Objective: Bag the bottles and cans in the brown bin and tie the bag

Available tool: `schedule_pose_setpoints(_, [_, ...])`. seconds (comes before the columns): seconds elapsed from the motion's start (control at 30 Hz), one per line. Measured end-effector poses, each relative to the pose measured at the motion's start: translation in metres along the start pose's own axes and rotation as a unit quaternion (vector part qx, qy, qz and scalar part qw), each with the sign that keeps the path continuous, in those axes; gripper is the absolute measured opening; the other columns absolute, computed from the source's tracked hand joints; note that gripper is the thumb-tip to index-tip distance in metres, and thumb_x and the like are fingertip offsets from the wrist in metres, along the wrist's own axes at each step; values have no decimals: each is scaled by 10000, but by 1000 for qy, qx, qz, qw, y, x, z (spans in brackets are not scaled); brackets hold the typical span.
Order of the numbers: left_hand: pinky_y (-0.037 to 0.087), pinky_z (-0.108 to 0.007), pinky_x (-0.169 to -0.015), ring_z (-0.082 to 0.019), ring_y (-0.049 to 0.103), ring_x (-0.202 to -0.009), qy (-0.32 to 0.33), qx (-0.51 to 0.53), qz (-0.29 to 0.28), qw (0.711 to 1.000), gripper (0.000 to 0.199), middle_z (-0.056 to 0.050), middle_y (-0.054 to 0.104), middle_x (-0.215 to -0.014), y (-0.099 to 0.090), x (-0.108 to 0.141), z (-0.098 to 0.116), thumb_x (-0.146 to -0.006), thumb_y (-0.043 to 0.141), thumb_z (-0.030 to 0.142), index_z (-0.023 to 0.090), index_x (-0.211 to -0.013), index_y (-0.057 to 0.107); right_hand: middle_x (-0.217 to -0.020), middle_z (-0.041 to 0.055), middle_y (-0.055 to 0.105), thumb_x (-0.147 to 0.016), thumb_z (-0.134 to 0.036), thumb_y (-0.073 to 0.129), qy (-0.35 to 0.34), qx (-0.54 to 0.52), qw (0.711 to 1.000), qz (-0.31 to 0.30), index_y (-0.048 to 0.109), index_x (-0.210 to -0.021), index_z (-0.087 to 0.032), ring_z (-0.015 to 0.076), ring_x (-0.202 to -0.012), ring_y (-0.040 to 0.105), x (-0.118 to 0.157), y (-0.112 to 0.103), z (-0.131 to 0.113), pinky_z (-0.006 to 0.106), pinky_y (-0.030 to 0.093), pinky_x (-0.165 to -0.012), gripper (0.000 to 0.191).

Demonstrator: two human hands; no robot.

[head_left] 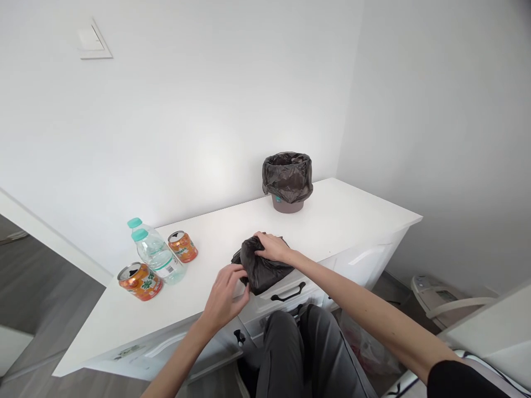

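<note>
A crumpled black plastic bag (265,273) lies at the front edge of the white cabinet top, partly hanging over it. My right hand (271,247) is closed on the upper part of the bag, with thumb and fingers pressed into the film. At the bag's left side, my left hand (227,293) pinches its edge between thumb and fingers; the exact contact is partly hidden. Behind the bag stands a small brown trash bin (287,205), lined with another black bag (288,179) folded over its rim.
Two orange soda cans, one in front (141,282) and one behind (183,247), stand at the left beside two clear plastic bottles (160,257) with turquoise caps. White walls border the cabinet top (357,213) behind. Dark drawer handles (288,292) face my knees.
</note>
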State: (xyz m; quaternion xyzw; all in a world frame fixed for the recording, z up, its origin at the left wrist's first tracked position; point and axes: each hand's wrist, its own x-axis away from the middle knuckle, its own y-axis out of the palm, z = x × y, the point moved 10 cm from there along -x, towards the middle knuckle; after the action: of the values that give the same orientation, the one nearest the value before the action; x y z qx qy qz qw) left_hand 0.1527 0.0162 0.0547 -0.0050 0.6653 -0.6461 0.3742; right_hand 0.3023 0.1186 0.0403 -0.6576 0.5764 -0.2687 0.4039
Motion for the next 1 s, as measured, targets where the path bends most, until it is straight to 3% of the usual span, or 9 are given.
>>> schedule_pose_setpoints(0.1, [455, -560, -1136, -331, 506, -1389, 13, -15, 66, 998, 597, -183, 549, -1451, -18, 4, 11, -867, 693, 378, 216, -1399, 475, -1340, 180, 654, -906, -284, 746, 4, -8, 1000, 7, 410, -1498, -185, 328, -1232, 644, 2, 5, 5, 423, 506, -965, 687])
schedule_pose_setpoints(0.2, [271, -641, -1260, -362, 348, -1535, 49, -46, -17, 998, 863, -159, 433, -1624, 6, -4, 22, -826, 743, 425, 220, -1565, 346, -1486, 199, 531, -923, -284, 718, -22, -28, 998, 53, 230, -1616, -220, 300, -1271, 622, 14, -15, -2, 437, 507, -1008, 850])
schedule_pose_setpoints(0.33, [212, -588, -1302, -285, 403, -1527, 1, -6, -80, 997, 635, -56, 555, -1561, 37, -10, 2, -886, 532, 119, 264, -1503, 512, -1582, 176, 443, -922, -406, 721, -162, -52, 984, 51, 287, -1616, -249, 309, -1405, 517, 58, -54, -29, 460, 451, -1125, 833])
schedule_pose_setpoints(0.47, [519, -438, -1075, -267, 668, -1227, -112, 181, -112, 971, 416, -55, 752, -1260, 46, -7, -22, -989, 410, 219, 233, -1295, 691, -1596, 114, 473, -795, -500, 843, -255, -50, 965, -19, 390, -1581, -295, 332, -1477, 434, 109, -66, -32, 463, 359, -1212, 931])
schedule_pose_setpoints(0.57, [580, -400, -843, -292, 716, -922, -245, 257, -95, 930, 444, -45, 768, -883, 41, -3, -41, -1025, 415, 487, 183, -1027, 738, -1485, 85, 595, -848, -451, 802, -215, -82, 973, -3, 419, -1557, -327, 310, -1347, 571, 113, -61, -9, 439, 438, -1128, 815])
schedule_pose_setpoints(0.7, [553, -415, -980, -278, 699, -1095, -305, 282, 3, 910, 507, -97, 744, -1135, 21, -8, -47, -1003, 474, 526, 184, -1354, 600, -1186, 67, 715, -959, -416, 664, -64, -150, 985, 62, 366, -1554, -296, 257, -1037, 701, 82, -39, 34, 408, 532, -950, 676])
schedule_pose_setpoints(0.8, [504, -488, -1087, -291, 634, -1278, -258, 173, 105, 945, 682, -184, 607, -1421, -7, -20, -37, -969, 558, 379, 178, -1585, 346, -1292, 129, 633, -878, -261, 721, 9, -100, 991, 88, 233, -1614, -234, 269, -1089, 679, 66, -23, 42, 426, 529, -964, 883])
schedule_pose_setpoints(0.87, [417, -555, -1179, -320, 499, -1445, -157, 57, 126, 978, 662, -203, 494, -1555, -19, -35, -13, -976, 534, 276, 186, -1602, 338, -1478, 183, 500, -832, -151, 710, -6, -23, 993, 117, 237, -1628, -236, 313, -1277, 594, 66, -23, 27, 476, 482, -1061, 929])
schedule_pose_setpoints(1.0, [278, -579, -1281, -281, 397, -1533, 31, -67, 12, 997, 505, -126, 540, -1560, 10, -57, 25, -1033, 414, 203, 228, -1533, 478, -1623, 154, 402, -949, -111, 529, -120, 91, 975, 165, 306, -1634, -268, 329, -1537, 324, 84, -23, -23, 561, 269, -1251, 737])
